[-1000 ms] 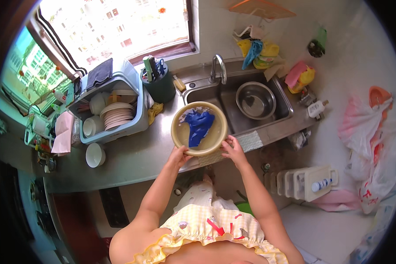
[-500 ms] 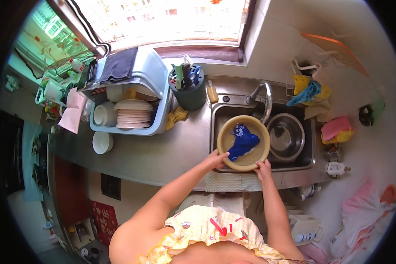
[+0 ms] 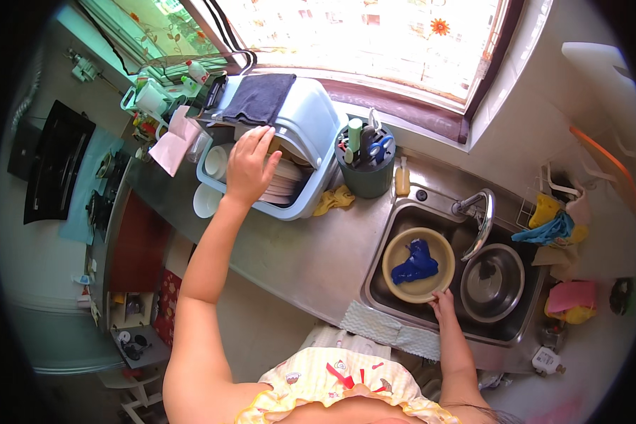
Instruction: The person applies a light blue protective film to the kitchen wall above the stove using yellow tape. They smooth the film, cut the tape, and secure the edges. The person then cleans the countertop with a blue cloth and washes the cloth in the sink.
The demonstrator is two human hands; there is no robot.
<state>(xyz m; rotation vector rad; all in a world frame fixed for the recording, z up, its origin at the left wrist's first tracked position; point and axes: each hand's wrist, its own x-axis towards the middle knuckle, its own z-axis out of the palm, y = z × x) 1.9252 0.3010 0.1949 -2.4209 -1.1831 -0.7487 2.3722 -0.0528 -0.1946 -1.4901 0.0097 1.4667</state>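
Two hands work apart. Under the left hand (image 3: 248, 167), fingers loosely spread, sits the pale blue plastic dish rack (image 3: 316, 127), and its fingertips rest on the stack of white plates (image 3: 284, 182) inside. The right hand (image 3: 444, 302) pinches the near rim of the round yellow bowl (image 3: 417, 264) in the steel sink (image 3: 381, 297), with a crumpled blue cloth (image 3: 416, 262) in the bowl.

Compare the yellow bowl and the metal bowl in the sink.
The yellow bowl is tan and matte and holds a blue cloth; the metal bowl is shiny steel with no cloth in it. The right hand touches the yellow bowl's rim; nothing touches the metal bowl. Both sit upright in the sink.
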